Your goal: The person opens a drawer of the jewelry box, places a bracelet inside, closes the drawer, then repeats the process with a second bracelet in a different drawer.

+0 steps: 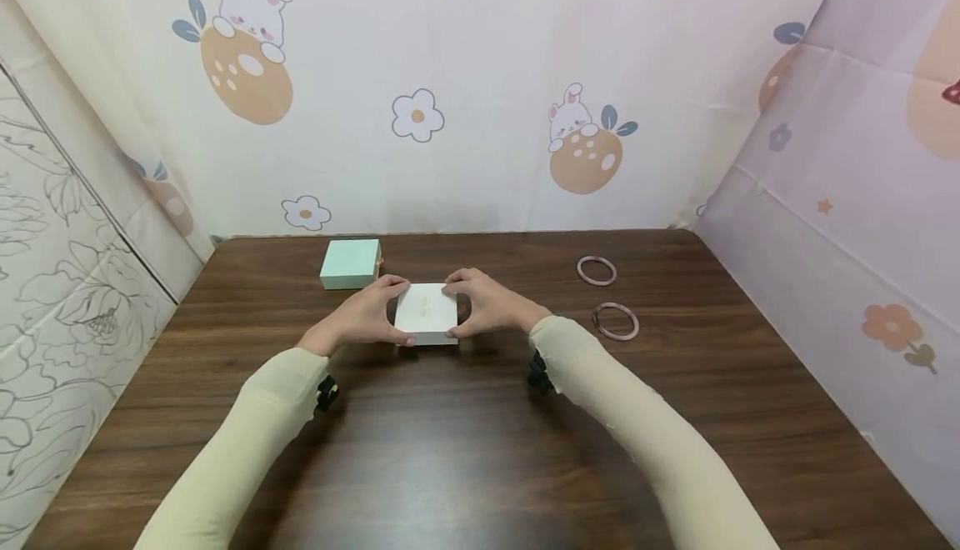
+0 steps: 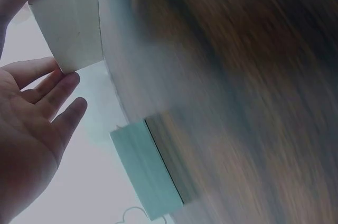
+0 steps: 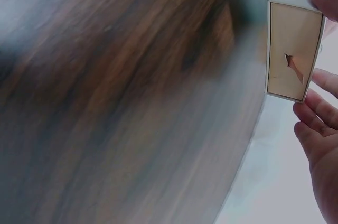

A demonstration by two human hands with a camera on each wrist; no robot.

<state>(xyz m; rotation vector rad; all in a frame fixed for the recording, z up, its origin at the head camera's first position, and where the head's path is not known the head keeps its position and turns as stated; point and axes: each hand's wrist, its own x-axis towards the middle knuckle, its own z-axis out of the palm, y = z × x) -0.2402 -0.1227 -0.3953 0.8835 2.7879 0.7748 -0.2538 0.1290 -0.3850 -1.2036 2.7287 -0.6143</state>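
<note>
White box (image 1: 426, 310), frame centre, pinched between thumb and fingers of left hand (image 1: 358, 317) and right hand (image 1: 495, 307), drawer seemingly closed, handling evidently under way; mint box (image 1: 351, 263), left of centre, and two loose rings (image 1: 597, 284), right of centre, as yet untouched.

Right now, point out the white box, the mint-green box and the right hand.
White box (image 1: 426, 308): head view, top face.
Mint-green box (image 1: 351, 261): head view, top face.
Right hand (image 1: 495, 303): head view, middle of the hand, between fingertips and wrist.
</note>
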